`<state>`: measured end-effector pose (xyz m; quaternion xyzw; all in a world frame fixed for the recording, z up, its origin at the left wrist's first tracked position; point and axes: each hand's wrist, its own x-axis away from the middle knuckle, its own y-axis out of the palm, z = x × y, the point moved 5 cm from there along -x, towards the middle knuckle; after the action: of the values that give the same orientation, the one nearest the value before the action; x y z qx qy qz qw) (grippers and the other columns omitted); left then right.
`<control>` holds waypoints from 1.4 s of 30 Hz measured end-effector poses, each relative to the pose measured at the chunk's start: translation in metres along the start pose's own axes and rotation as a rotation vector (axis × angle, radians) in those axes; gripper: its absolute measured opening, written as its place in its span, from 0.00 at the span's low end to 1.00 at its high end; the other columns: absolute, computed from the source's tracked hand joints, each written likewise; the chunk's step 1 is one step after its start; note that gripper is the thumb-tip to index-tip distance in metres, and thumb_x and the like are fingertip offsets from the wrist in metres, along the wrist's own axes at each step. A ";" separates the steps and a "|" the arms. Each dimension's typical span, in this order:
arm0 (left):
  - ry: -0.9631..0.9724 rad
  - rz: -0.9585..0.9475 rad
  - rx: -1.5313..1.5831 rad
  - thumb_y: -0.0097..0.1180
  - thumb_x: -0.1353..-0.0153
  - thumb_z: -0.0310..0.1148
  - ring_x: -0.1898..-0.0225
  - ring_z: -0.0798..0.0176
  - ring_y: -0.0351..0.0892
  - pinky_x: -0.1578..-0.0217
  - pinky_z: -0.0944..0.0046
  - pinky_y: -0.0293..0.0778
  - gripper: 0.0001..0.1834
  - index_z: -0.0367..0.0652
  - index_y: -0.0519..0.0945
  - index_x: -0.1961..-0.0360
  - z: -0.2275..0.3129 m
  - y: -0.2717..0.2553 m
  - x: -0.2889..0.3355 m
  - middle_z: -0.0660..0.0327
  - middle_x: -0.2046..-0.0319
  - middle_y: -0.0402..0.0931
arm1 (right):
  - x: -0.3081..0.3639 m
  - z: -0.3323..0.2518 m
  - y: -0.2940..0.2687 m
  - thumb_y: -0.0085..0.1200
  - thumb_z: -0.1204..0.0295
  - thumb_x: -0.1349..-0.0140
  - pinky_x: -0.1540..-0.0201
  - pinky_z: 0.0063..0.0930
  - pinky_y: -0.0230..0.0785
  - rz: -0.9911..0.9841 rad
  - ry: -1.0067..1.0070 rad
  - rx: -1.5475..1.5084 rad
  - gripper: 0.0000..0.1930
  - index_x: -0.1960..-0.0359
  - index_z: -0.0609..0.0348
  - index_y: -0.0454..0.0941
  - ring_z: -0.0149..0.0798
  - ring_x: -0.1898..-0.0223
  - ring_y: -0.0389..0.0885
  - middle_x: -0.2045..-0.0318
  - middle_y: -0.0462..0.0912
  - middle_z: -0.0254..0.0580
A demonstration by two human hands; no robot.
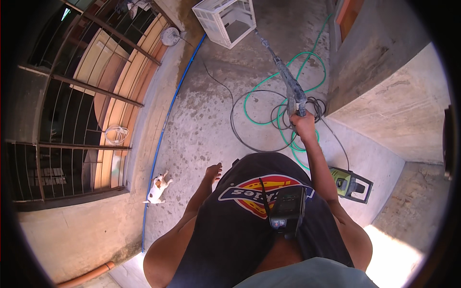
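Note:
My right hand (303,126) is closed around the grip of a grey pressure washer gun (287,77). The gun's long wand points ahead, its tip near the lower corner of a white open-sided box-like casing (224,23) on the wet concrete. Whether water leaves the tip I cannot make out. At my left side, my left hand (214,173) hangs with loosely bent fingers, apart from each other and holding nothing. A green and black pressure washer (346,185) stands on the floor beside my right forearm.
Loops of green hose (246,108) and black hose (234,126) lie ahead of me. A blue hose (168,116) runs along the left wall. Near it is a small white and brown dog (157,188). A barred window (91,98) lines the left; a concrete wall (370,101) juts out right.

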<state>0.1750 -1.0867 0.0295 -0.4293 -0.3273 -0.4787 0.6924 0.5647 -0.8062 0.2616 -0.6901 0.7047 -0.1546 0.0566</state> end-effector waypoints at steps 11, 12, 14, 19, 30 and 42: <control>0.017 -0.028 0.025 0.52 0.46 0.52 0.65 0.62 0.73 0.63 0.55 0.72 0.23 0.47 0.78 0.57 0.013 0.007 -0.007 0.62 0.61 0.76 | 0.018 0.004 0.004 0.58 0.69 0.53 0.72 0.27 0.65 -0.144 0.111 0.073 0.11 0.71 0.65 0.77 0.28 0.78 0.71 0.81 0.76 0.34; 0.016 -0.032 0.026 0.52 0.46 0.52 0.65 0.62 0.73 0.63 0.55 0.72 0.23 0.47 0.78 0.57 0.014 0.009 -0.007 0.62 0.61 0.76 | 0.019 0.006 0.005 0.58 0.69 0.53 0.71 0.27 0.66 -0.166 0.108 0.103 0.12 0.70 0.66 0.77 0.28 0.77 0.72 0.80 0.77 0.35; 0.016 -0.024 0.012 0.53 0.46 0.51 0.65 0.62 0.73 0.62 0.55 0.72 0.23 0.47 0.78 0.56 0.015 0.011 -0.006 0.62 0.61 0.76 | 0.022 0.012 0.007 0.58 0.68 0.53 0.70 0.27 0.67 -0.165 0.098 0.098 0.13 0.69 0.66 0.77 0.28 0.76 0.72 0.79 0.77 0.35; -0.001 -0.035 0.020 0.53 0.46 0.52 0.65 0.62 0.73 0.62 0.54 0.72 0.24 0.47 0.78 0.56 0.006 0.014 -0.009 0.62 0.61 0.76 | 0.022 0.014 0.009 0.58 0.69 0.53 0.70 0.27 0.67 -0.161 0.069 0.071 0.13 0.70 0.66 0.77 0.28 0.76 0.72 0.79 0.77 0.36; -0.033 -0.038 0.075 0.52 0.46 0.51 0.62 0.60 0.74 0.60 0.53 0.72 0.23 0.46 0.78 0.55 -0.014 0.018 -0.011 0.62 0.61 0.77 | -0.003 0.017 -0.005 0.56 0.71 0.54 0.75 0.28 0.63 -0.022 0.089 -0.060 0.08 0.76 0.65 0.76 0.27 0.80 0.70 0.82 0.75 0.34; -0.052 -0.035 0.029 0.53 0.47 0.50 0.65 0.61 0.73 0.62 0.53 0.72 0.23 0.47 0.78 0.56 0.006 0.020 -0.011 0.62 0.63 0.76 | 0.005 -0.006 -0.020 0.56 0.73 0.54 0.74 0.26 0.61 0.039 0.131 -0.087 0.06 0.76 0.63 0.75 0.26 0.78 0.69 0.81 0.74 0.31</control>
<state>0.1899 -1.0738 0.0173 -0.4258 -0.3594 -0.4748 0.6812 0.5821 -0.8106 0.2736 -0.6664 0.7263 -0.1677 -0.0168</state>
